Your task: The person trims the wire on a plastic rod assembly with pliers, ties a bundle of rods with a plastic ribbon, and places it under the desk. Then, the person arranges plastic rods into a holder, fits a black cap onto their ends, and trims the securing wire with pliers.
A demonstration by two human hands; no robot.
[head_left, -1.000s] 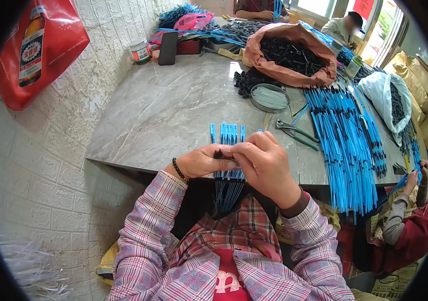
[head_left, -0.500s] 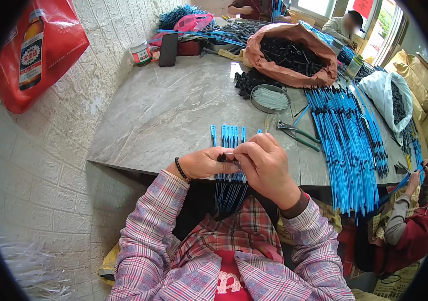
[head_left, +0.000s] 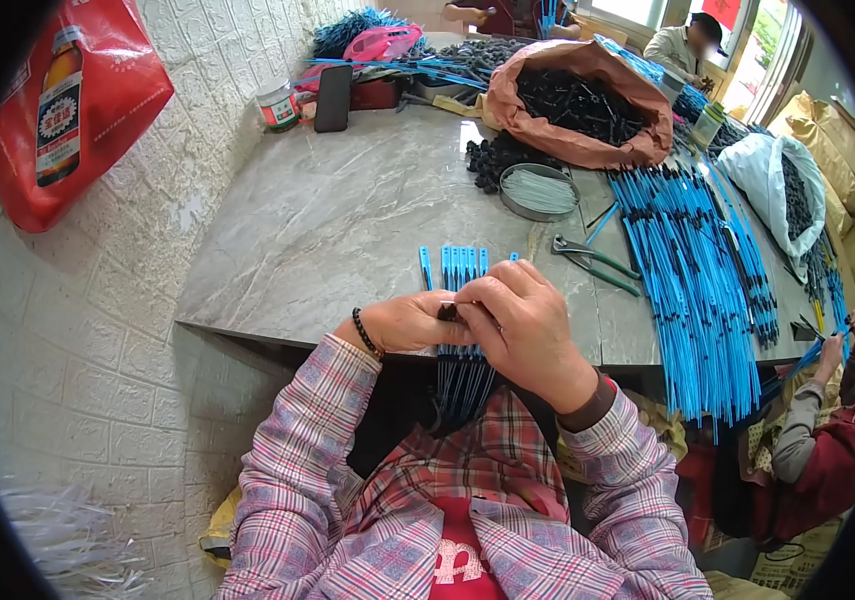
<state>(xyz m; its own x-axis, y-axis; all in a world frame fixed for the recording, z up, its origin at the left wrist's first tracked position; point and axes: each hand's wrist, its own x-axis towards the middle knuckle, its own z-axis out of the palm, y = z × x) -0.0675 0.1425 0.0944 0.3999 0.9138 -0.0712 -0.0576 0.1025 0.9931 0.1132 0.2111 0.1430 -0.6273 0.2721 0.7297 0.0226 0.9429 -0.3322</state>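
Note:
My left hand (head_left: 409,323), a beaded bracelet at its wrist, is closed on a small black part (head_left: 446,312) near the table's front edge. Close against it, my right hand (head_left: 525,322) pinches a thin pale pin (head_left: 449,302) at the black part; whether the pin's tip is inside cannot be seen. Beneath both hands lie several blue strips (head_left: 462,262) with flat, holed ends on the table, their thin lengths hanging over the edge towards my lap. My fingers hide their middle portions.
Pliers with green handles (head_left: 595,265) lie right of my hands. Beyond are a round tin (head_left: 538,217) of pale pins, loose black parts (head_left: 492,160) and an orange sack (head_left: 587,150). A large bundle of blue strips (head_left: 692,290) covers the right side. Other people work nearby.
My right hand has shifted slightly left, its fingertips now closer over the black part and less of the pin showing between the hands. The left hand is nearly still.

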